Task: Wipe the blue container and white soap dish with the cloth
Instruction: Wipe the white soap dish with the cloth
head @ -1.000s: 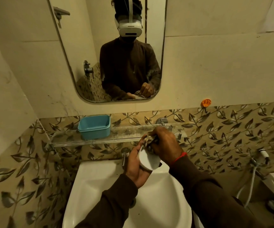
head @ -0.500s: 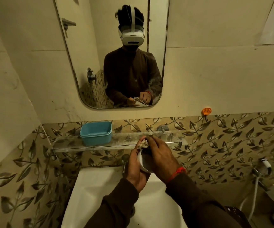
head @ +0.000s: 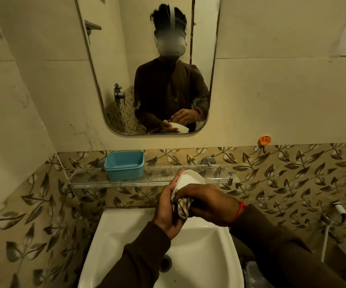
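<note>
Over the sink, my left hand (head: pixel 168 208) grips the white soap dish (head: pixel 189 179), tilted on edge with its upper half showing above my fingers. My right hand (head: pixel 211 202) presses a patterned cloth (head: pixel 182 206) against the dish's lower part; the cloth is bunched between both hands and partly hidden. The blue container (head: pixel 124 165) stands upright and open on the left part of the glass shelf (head: pixel 220 177), apart from both hands.
A white sink (head: pixel 205 252) with a drain lies below my hands. A mirror (head: pixel 110 65) hangs above the shelf. An orange hook (head: pixel 265 140) is on the wall at right. A hose and sprayer (head: pixel 338 210) hang at far right.
The dish has turned in my left hand, its white face now showing above my fingers. My right hand with the cloth has shifted down to the dish's lower part.
</note>
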The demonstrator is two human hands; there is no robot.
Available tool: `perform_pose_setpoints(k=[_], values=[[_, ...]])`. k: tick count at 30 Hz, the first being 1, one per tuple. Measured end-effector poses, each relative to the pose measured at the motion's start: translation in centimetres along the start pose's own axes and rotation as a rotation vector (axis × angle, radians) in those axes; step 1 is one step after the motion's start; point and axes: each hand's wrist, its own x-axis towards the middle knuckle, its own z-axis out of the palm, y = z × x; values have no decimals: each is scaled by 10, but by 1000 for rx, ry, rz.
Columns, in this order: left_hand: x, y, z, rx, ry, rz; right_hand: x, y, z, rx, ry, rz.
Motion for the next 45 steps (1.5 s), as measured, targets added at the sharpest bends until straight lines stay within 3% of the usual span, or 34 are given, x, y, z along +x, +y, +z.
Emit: perform_pose_setpoints(k=[5,8,10,14,17,24,28,31,35,37,40,44,45], values=[[-1,6,14,22,-8,22,11,2,-6,-423,154,-103],[0,4,20,127,-23,89,15,9,-14,-563,317,-16],[1,3,20,213,-24,152,16,10,-12,-589,343,49],[4,4,14,318,-20,292,20,7,-3,-533,370,190],[2,1,9,322,-13,336,18,8,-2,-404,258,312],[2,3,2,241,34,298,10,-15,11,-227,28,298],[-2,1,1,97,11,214,5,-15,4,96,-7,315],[-4,-1,5,43,-9,182,6,-12,3,213,130,341],[-3,-7,15,87,-9,177,16,-1,-1,-152,415,317],[-2,-9,18,128,-8,187,17,2,-5,-254,461,333],[1,-4,15,147,12,206,15,-3,-2,-251,352,330],[0,2,7,80,20,177,16,-15,-1,-145,-71,224],[-1,2,7,45,10,163,16,-15,-3,-87,-82,231]])
